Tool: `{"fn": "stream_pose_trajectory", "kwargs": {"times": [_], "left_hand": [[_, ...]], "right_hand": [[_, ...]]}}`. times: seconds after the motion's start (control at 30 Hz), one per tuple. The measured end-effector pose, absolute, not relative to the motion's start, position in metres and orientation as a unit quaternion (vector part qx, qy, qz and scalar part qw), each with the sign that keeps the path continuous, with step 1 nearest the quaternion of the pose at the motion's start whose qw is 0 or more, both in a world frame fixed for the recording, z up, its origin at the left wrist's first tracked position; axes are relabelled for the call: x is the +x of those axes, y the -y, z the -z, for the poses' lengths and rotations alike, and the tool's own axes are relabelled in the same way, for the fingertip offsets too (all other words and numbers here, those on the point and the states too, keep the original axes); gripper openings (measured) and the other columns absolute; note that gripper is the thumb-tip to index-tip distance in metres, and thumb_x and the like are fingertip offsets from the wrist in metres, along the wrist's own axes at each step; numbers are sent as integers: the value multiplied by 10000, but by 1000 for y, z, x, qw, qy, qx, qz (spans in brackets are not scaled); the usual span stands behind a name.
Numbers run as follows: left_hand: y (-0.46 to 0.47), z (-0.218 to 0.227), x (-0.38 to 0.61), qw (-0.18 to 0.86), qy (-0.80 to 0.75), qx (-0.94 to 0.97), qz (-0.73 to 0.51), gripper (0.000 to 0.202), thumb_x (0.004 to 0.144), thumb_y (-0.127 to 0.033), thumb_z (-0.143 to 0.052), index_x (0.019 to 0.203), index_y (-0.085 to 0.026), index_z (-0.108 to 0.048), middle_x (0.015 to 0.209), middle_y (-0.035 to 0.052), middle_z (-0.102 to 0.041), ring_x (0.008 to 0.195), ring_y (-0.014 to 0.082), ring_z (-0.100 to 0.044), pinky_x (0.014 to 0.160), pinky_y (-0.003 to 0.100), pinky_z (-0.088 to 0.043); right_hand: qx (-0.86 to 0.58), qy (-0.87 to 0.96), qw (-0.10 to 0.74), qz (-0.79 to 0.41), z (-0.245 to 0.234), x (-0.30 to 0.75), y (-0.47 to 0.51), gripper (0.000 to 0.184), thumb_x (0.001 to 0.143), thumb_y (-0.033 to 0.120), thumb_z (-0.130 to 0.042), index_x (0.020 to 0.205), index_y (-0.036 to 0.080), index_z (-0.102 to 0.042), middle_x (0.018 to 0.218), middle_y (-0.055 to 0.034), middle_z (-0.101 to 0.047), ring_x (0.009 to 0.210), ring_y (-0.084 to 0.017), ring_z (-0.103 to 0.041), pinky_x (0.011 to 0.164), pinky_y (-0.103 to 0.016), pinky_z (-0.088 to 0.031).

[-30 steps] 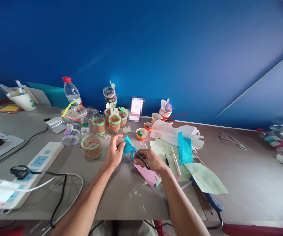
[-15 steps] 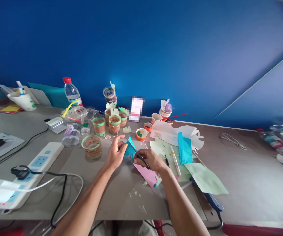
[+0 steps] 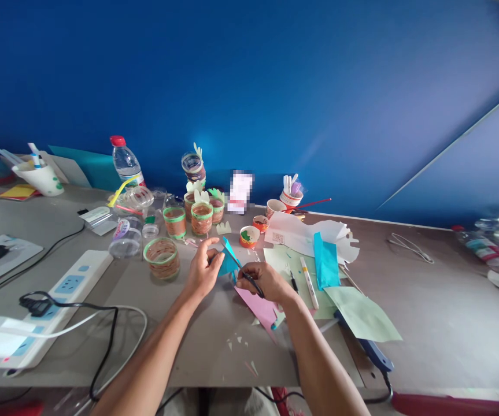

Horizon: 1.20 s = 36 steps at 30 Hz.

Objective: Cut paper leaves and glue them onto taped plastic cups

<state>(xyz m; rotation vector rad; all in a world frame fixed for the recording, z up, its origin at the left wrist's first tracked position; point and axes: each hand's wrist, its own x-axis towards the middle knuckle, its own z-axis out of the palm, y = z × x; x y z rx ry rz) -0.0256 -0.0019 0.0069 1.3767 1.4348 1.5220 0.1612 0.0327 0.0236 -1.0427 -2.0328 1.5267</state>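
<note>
The person's left hand (image 3: 202, 270) pinches a small piece of blue paper (image 3: 229, 264) between thumb and fingers, above the grey table (image 3: 206, 346). The right hand (image 3: 265, 281) is closed around the dark handles of the scissors (image 3: 254, 284), whose blades lie against that blue piece; how far apart the blades stand cannot be told.

Print is scattered about the scene, most of it too small to read. Right of the hands, a white marker (image 3: 309, 284) carries dark lettering along its barrel, illegible at this size. Beyond it, a cut sheet of white paper (image 3: 310, 234) bears a square printed code (image 3: 278, 237) — its pattern blurred. Left of the hands, a clear plastic container (image 3: 126, 238) wears a purple-and-white label (image 3: 122, 227), and behind it stands a red-capped bottle (image 3: 126, 162) with a partly hidden label, the words on both unclear. Against the blue wall (image 3: 249, 86), a pinkish-white panel (image 3: 240, 192) is pixelated past reading. Nearer the hands, a short orange cup (image 3: 248, 237) shows green and yellow printing — a picture whose details are too small to make out.
</note>
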Motion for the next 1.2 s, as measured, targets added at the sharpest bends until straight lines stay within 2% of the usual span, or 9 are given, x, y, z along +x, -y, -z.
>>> {"fn": "stream_pose_trajectory", "kwargs": {"times": [0.4, 0.53, 0.63, 0.73, 0.8, 0.87, 0.93, 1.03, 1.2], "left_hand": [[0, -4, -28, 314, -555, 518, -569, 341, 860, -382, -545, 1136, -185, -513, 622, -59, -492, 551, 114, -453, 539, 237, -352], [5, -13, -28, 369, -534, 577, -496, 354, 874, -492, -506, 878, -171, -655, 618, -16, -539, 593, 135, -494, 562, 250, -391], [6, -14, -28, 448, -452, 644, -424, 444, 908, -515, -431, 780, -170, -681, 764, 51, -658, 732, 184, -603, 674, 292, -470], [1, -4, -30, 322, -507, 668, -438, 346, 908, -448, -458, 934, -194, -691, 984, 93, -683, 955, 237, -624, 852, 364, -481], [-3, 7, -32, 166, -592, 671, -415, 307, 866, -381, -534, 1094, -222, -665, 1187, 112, -634, 1166, 284, -539, 1028, 454, -379], [-6, 18, -33, 76, -649, 672, -349, 404, 844, -321, -560, 1237, -236, -601, 1341, 131, -547, 1305, 330, -412, 1107, 539, -251], [-6, 25, -32, 45, -662, 685, -301, 471, 850, -314, -558, 1316, -245, -549, 1430, 138, -467, 1372, 363, -311, 1112, 579, -213], [-4, 29, -26, 43, -631, 720, -287, 439, 865, -331, -552, 1302, -288, -571, 1483, 110, -406, 1401, 387, -246, 1096, 596, -235], [-2, 27, -15, 44, -607, 744, -277, 375, 875, -350, -540, 1238, -318, -628, 1530, 85, -331, 1430, 405, -166, 1110, 602, -212]], "right_hand": [[-413, 689, 234, -548, -31, 160, -32, 271, 698, 432, -716, 719, 172, -638, 463, 55, -459, 439, -85, -370, 426, -223, -275], [-412, 642, 322, -561, -35, 160, -36, 294, 695, 447, -713, 731, 169, -622, 489, 53, -471, 462, -90, -410, 459, -228, -309], [-423, 610, 398, -539, -33, 163, -39, 309, 743, 466, -665, 701, 171, -581, 498, 41, -483, 473, -92, -412, 474, -233, -314], [-436, 588, 447, -514, -31, 166, -41, 337, 771, 493, -632, 691, 176, -551, 504, 36, -473, 482, -95, -397, 478, -239, -307], [-440, 583, 460, -505, -32, 166, -41, 343, 772, 499, -632, 685, 179, -543, 512, 40, -451, 491, -94, -379, 477, -239, -297], [-448, 586, 460, -495, -34, 165, -40, 352, 773, 506, -629, 668, 182, -539, 520, 40, -435, 500, -95, -370, 477, -240, -297], [-455, 590, 456, -487, -36, 163, -38, 357, 778, 519, -620, 681, 182, -554, 529, 35, -437, 508, -102, -380, 478, -241, -311], [-450, 603, 458, -473, -38, 161, -36, 358, 794, 531, -599, 817, 174, -618, 594, 9, -518, 580, -135, -473, 541, -254, -389], [-411, 614, 457, -495, -37, 159, -34, 429, 800, 517, -609, 1072, 185, -626, 930, -66, -673, 879, -213, -588, 788, -317, -456]]}}
